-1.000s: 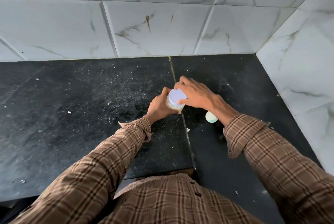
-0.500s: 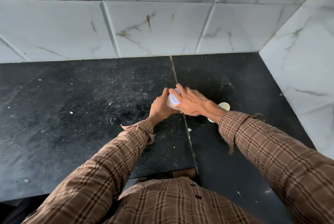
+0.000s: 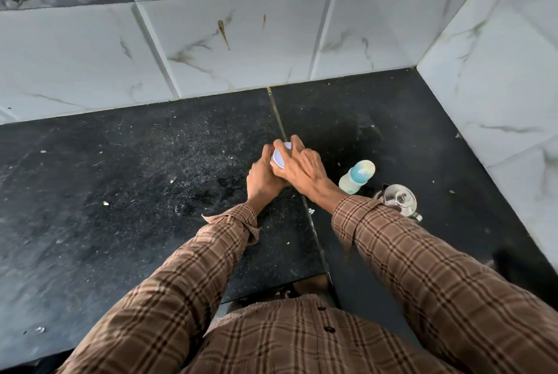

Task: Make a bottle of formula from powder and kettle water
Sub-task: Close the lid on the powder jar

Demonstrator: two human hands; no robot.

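Both hands are closing on a small round jar with a white lid [image 3: 280, 159] on the black speckled stone counter [image 3: 120, 192]: the left hand [image 3: 262, 177] is wrapping its body, the right hand [image 3: 302, 167] is gripping the lid. A clear baby bottle with a blue teat [image 3: 356, 177] is standing just right, beside a glass-lidded kettle [image 3: 398, 200].

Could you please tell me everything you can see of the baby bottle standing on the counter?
The baby bottle stands on the black stone counter, to the right of the person's right hand and apart from it; nothing grips it. Its body looks like translucent, pale plastic with a hint of green print low on the side. The top is light blue with a cream-coloured patch, seemingly a cap or teat cover. It appears upright, leaning away only through the wide-angle view. Just behind it on the right sits a glass-lidded kettle, close but seemingly not touching.
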